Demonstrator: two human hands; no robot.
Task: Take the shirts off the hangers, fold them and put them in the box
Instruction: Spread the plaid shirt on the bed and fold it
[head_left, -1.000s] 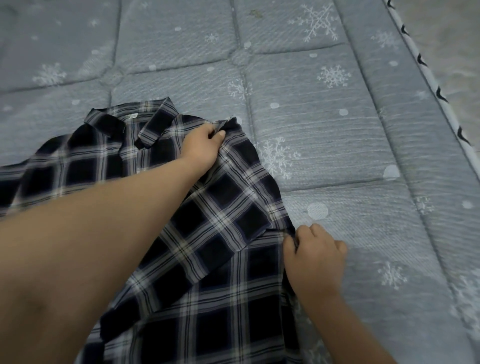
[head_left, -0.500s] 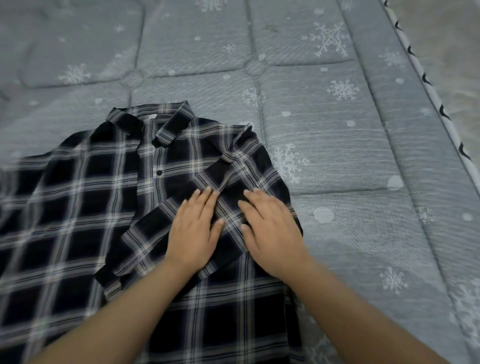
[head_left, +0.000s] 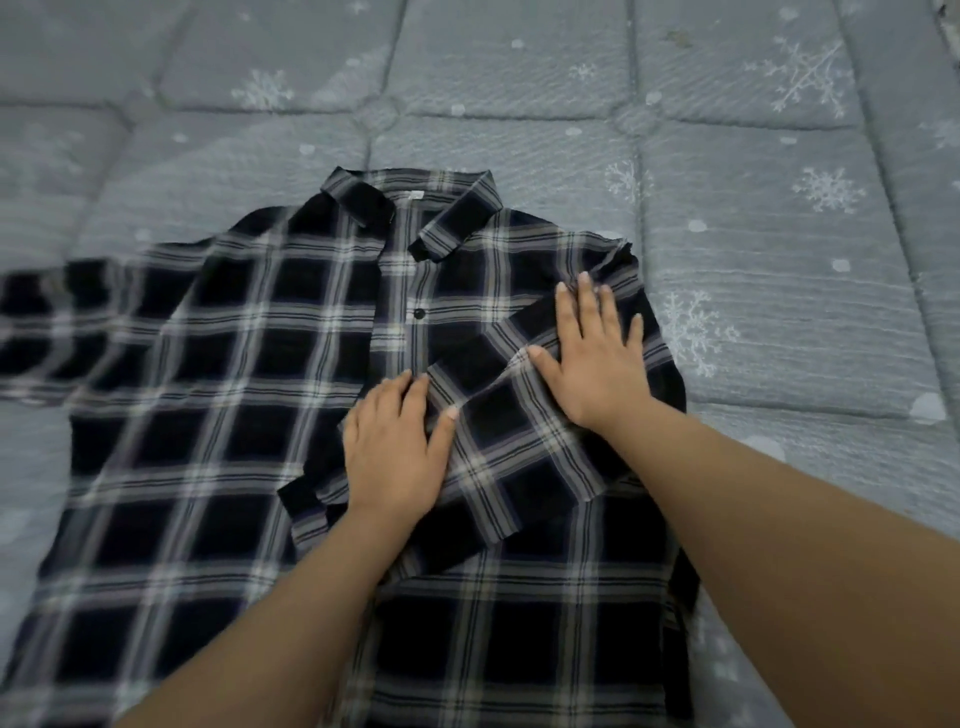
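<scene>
Both hands lie palm-down with fingers straight. The right hand (head_left: 597, 358), fingers slightly spread, presses the upper part of the folded-in sleeve (head_left: 519, 431) near the shoulder; the left hand (head_left: 397, 452), fingers close together with the thumb apart, presses the sleeve's lower end near the cuff. The dark navy-and-white plaid button-front shirt (head_left: 234, 415) lies flat, collar away from the person, on the grey quilted snowflake-patterned mattress (head_left: 779, 208). Half a second earlier the hands lay side by side at mid-sleeve; they now stand apart along it.
</scene>
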